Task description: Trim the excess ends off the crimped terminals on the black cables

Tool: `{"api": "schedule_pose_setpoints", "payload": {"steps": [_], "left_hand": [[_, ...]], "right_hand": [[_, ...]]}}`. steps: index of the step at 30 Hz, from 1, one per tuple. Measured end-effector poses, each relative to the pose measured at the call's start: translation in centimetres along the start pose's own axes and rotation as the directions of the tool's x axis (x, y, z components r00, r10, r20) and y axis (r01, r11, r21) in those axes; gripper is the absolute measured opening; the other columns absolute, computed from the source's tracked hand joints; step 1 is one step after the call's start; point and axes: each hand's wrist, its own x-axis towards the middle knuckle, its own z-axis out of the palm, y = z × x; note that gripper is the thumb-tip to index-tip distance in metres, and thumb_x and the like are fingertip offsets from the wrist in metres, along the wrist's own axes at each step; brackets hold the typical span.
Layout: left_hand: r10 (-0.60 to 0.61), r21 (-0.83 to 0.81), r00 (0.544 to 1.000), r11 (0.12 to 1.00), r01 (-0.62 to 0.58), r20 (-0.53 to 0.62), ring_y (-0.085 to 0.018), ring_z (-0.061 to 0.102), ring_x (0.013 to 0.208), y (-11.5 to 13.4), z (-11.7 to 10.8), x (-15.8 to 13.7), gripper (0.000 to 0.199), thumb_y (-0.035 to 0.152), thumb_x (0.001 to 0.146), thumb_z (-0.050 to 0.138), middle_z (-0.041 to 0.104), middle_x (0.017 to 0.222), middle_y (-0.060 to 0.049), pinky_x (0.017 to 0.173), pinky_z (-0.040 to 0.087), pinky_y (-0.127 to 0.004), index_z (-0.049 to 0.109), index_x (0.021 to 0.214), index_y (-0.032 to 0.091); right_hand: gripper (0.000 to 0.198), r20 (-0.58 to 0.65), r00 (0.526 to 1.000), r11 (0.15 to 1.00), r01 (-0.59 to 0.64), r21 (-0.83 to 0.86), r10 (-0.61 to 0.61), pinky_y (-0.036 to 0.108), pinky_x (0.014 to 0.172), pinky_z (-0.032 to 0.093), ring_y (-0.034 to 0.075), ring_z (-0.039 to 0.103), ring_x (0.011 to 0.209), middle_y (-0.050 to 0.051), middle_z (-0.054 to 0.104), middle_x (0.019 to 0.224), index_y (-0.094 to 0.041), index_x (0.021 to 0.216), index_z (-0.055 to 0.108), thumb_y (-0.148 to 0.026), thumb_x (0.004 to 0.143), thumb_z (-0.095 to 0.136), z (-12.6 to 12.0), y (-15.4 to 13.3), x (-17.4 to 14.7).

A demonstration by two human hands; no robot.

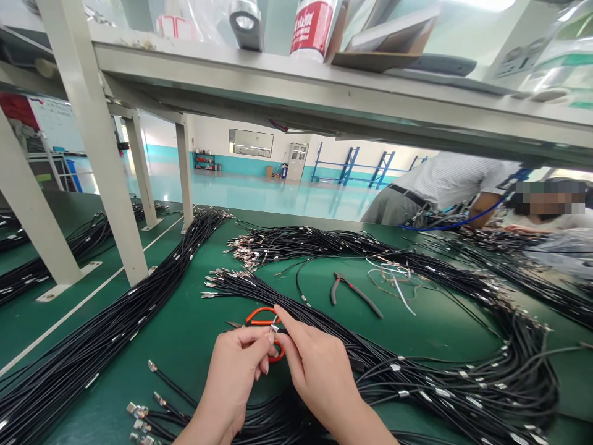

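Note:
My left hand (234, 371) is closed in a pinch at the small metal tip of a black cable (277, 329). Thumb and forefinger of my right hand (319, 364) press on the same cable end from the other side, and the fingers hide most of it. Just behind the fingertips lie scissors (252, 317) with orange handles, partly covered by my hands. Below and to the right runs a thick bundle of black cables (324, 318). Several loose cable ends with metal connectors (138, 409) lie left of my left wrist.
Grey-handled pliers (365, 301) lie beyond my right hand, near pale cable ties (401, 287). Long black cable bundles (152, 293) cross the green table (259, 287). White shelf posts (99, 136) stand left, under an overhead shelf (278, 71). Two people (435, 185) are at the far right.

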Motion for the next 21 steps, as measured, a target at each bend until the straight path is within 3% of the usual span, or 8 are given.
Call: {"api": "schedule_pose_setpoints", "payload": {"steps": [12,21], "left_hand": [[0.024,0.026,0.999,0.999,-0.023,-0.034,-0.007,0.033,0.041,-0.05,0.10,-0.11,0.021,0.029,0.065,0.058,0.042,0.040,0.003,0.042,0.023,-0.020,0.065,0.056,0.012],[0.034,0.032,0.998,0.999,-0.032,-0.050,-0.008,0.035,0.043,0.01,0.17,-0.25,0.020,0.029,0.066,0.058,0.045,0.043,0.002,0.044,0.026,-0.021,0.068,0.062,0.012]], "right_hand": [[0.039,0.078,0.997,1.000,-0.005,-0.015,0.006,0.027,0.055,0.043,0.018,0.062,0.067,0.005,0.068,0.080,-0.017,0.123,0.044,-0.021,0.085,0.036,-0.48,-0.07,-0.06],[0.037,0.066,0.998,0.999,-0.018,-0.045,0.021,0.025,0.055,0.044,0.017,0.063,0.066,0.005,0.068,0.080,-0.016,0.121,0.048,-0.019,0.085,0.038,-0.62,-0.40,0.00]]}}
